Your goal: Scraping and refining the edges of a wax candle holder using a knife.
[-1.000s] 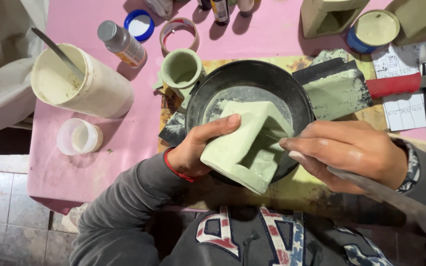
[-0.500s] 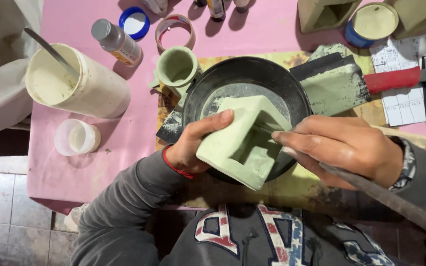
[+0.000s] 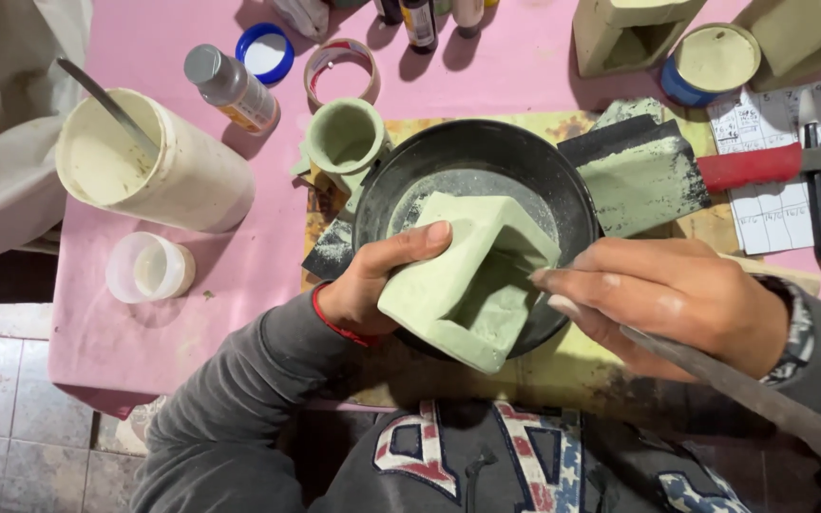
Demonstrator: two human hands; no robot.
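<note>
On a pink table [image 3: 154, 323], a black bowl [image 3: 525, 157] sits under the hands. The left hand [image 3: 377, 280] is clamped around a green block [image 3: 448, 285] above the bowl; the right hand [image 3: 677, 299], touching the block's hollow, pinches a metal tool [image 3: 762, 399].

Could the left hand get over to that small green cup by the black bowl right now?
Probably not yet: the left hand is gripping the green block over the black bowl. The green cup stands uncovered just beyond.
</note>
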